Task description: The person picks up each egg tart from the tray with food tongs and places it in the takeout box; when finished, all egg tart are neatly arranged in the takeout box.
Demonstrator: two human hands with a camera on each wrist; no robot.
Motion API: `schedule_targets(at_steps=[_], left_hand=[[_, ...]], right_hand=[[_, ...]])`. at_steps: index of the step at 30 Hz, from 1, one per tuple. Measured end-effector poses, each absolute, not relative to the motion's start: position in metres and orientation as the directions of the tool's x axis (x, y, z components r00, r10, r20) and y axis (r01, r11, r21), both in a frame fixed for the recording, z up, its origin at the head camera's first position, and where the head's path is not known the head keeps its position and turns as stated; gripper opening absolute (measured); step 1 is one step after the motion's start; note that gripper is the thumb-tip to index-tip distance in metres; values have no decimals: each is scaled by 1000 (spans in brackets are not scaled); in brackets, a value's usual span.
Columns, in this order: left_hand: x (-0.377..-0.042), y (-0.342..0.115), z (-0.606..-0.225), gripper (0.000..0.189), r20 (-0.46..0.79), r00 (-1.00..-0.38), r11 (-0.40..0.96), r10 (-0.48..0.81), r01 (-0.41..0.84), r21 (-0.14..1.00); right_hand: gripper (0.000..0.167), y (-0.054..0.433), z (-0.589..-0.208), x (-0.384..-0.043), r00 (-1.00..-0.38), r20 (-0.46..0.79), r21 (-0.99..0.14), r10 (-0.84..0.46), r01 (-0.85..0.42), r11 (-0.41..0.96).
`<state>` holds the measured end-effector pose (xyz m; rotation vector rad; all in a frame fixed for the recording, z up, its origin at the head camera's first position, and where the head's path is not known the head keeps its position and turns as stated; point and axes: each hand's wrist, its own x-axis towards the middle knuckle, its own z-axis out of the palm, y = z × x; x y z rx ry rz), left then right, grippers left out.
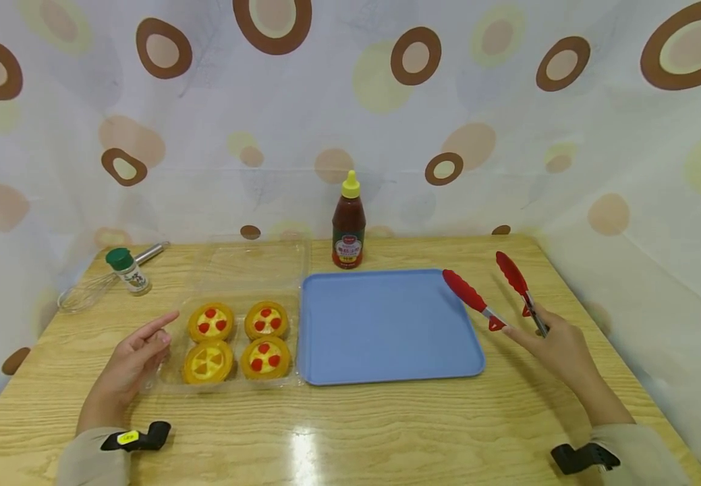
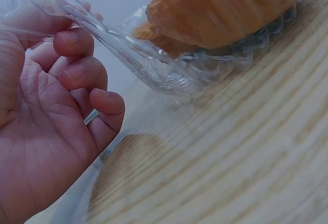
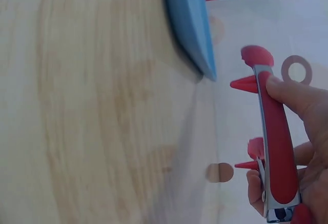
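Note:
A clear plastic clamshell box [image 1: 171, 368] lies with its lid raised back, several egg tarts [image 1: 212, 322] inside. Three tarts have red pieces on top; the front left one [image 1: 207, 362] has orange wedges. At the box's left edge, my left hand [image 1: 128, 368] pinches the plastic rim [image 2: 77, 11], index finger pointing out past it and the other fingers curled. My right hand [image 1: 559, 347] holds metal tongs with red tips [image 1: 464, 290], spread apart and with nothing between them. They hang over the right end of a blue tray [image 1: 386, 327].
A red sauce bottle with a yellow cap [image 1: 349, 226] stands behind the tray. At the back left are a green-capped shaker [image 1: 128, 272] and a wire whisk [image 1: 92, 290]. A patterned curtain [image 1: 301, 101] encloses the wooden table [image 1: 253, 439] at the back and sides.

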<state>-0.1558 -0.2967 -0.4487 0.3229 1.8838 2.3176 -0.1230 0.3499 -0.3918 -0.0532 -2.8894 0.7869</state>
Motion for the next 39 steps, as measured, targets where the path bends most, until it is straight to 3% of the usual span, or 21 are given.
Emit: schedule_targets(at_steps=[8,18,25,33,39], left_hand=[[-156,-298,-448,40,87,-963,-227,254,28,974],[-156,-298,-448,40,91,-965,-227,247,34,973],[-156,-298,-450,41,84,-966,-220,245,29,975],[-155,-299,-449,41,64,-971,-212,230,14,977],[-157,-299,-449,40,65,-970,-206,235,16,978]], right_hand=[[84,360,-402,-136,-981,162,-439,103,22,898],[88,365,-415,-154,-989,85,-448,123,73,891],[73,362,-424,-154,-984,95,-471,152,90,877],[92,355,-421,-151,-987,-29,-478,157,152,865],[96,346,-413,-147,-978,-76,-446,193,206,871]])
